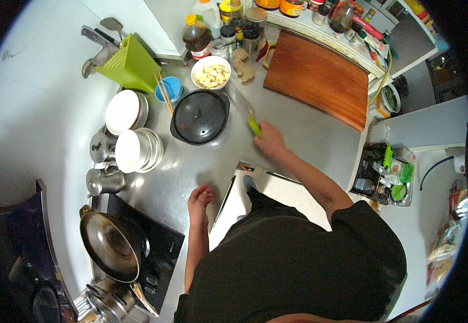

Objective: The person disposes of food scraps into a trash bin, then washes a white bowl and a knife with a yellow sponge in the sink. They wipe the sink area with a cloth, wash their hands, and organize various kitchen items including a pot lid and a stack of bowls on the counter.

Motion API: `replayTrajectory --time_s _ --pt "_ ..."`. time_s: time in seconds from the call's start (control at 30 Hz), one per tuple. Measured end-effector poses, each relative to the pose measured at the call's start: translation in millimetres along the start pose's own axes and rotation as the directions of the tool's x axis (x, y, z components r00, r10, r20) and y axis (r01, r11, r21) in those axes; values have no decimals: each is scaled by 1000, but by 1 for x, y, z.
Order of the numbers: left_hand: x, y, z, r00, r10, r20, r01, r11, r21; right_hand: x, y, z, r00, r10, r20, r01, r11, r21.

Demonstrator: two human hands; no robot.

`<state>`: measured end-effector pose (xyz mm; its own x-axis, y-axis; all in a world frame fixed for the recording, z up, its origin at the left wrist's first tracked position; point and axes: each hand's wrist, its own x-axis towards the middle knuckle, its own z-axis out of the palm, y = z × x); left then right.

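Note:
My right hand (pixel 271 139) grips the green handle of a kitchen knife (pixel 245 105) over the steel counter (pixel 258 151). The blade points away from me, its tip near a white bowl (pixel 211 72) of peeled garlic cloves. My left hand (pixel 200 204) hovers by the counter's front edge, fingers loosely curled, and I see nothing in it. Left of the knife stands a black lidded pot (pixel 200 117). Right of it lies a wooden cutting board (pixel 316 78). A piece of ginger root (pixel 242 66) rests between bowl and board.
At left are a green knife block (pixel 131 64), a blue cup (pixel 169 89) with chopsticks, stacked white bowls (pixel 131 150) and steel pitchers (pixel 104 181). A wok (pixel 110 246) sits on the black cooktop (pixel 165 242). Bottles and jars (pixel 197 36) line the back.

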<state>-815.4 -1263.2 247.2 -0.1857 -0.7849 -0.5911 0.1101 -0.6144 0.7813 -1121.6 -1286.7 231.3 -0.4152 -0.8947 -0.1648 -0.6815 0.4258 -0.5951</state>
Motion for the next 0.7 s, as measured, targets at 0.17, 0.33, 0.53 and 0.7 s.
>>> replayTrajectory --time_s 0.17,0.33,0.53,0.7 --pt "-5 -5 -8 999 -29 -14 29 999 21 -61 28 -25 990 -17 -139 21 999 27" --pt "-10 -16 -1 997 -77 23 76 996 44 -30 36 -57 931 27 -364 -7 998 57" --pt "-22 -10 6 997 -51 52 47 996 75 11 -10 -93 801 -282 -527 323 946 -16" --pt "-35 -13 -9 1000 24 6 -25 1000 10 41 -63 -125 724 -468 -507 522 852 -42"
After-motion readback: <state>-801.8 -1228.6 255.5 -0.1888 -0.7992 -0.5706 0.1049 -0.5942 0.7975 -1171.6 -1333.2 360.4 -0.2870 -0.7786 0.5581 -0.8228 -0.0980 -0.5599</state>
